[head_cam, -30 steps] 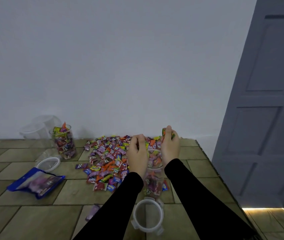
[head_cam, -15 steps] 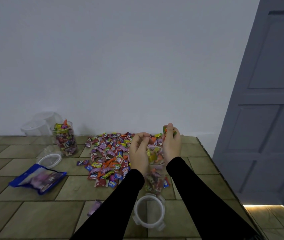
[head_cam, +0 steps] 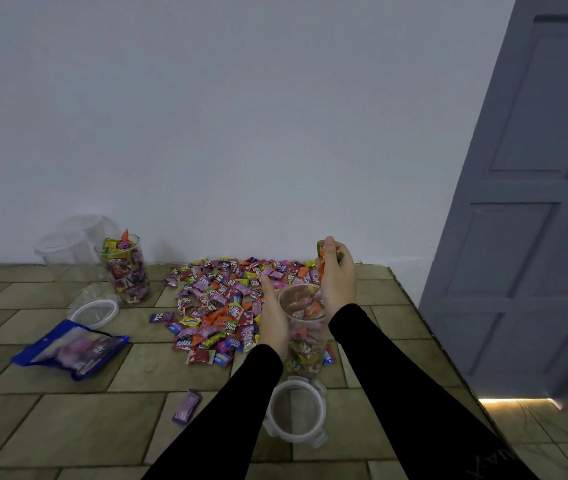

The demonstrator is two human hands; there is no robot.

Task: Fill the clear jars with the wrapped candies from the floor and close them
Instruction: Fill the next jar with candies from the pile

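Jars numbered four: two empty ones (head_cam: 68, 242) at far left, a full jar (head_cam: 125, 270) beside them, and an open jar (head_cam: 301, 327) at lower centre. Left hand (head_cam: 274, 317) touched it, fingers straight; right hand (head_cam: 336, 275) gripped several candies (head_cam: 320, 252) above it, beside the floor pile (head_cam: 227, 299).

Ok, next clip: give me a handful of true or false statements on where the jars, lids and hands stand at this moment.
1. The right hand holds candies above the near jar. True.
2. The near jar has its lid on. False: its mouth is open, and a lid lies on the floor in front of it.
3. The far jar by the wall is empty. False: candies fill it to the brim.
4. A blue bag lies on the floor, left of the candy pile. True.
5. The left hand is beside the near jar. True.
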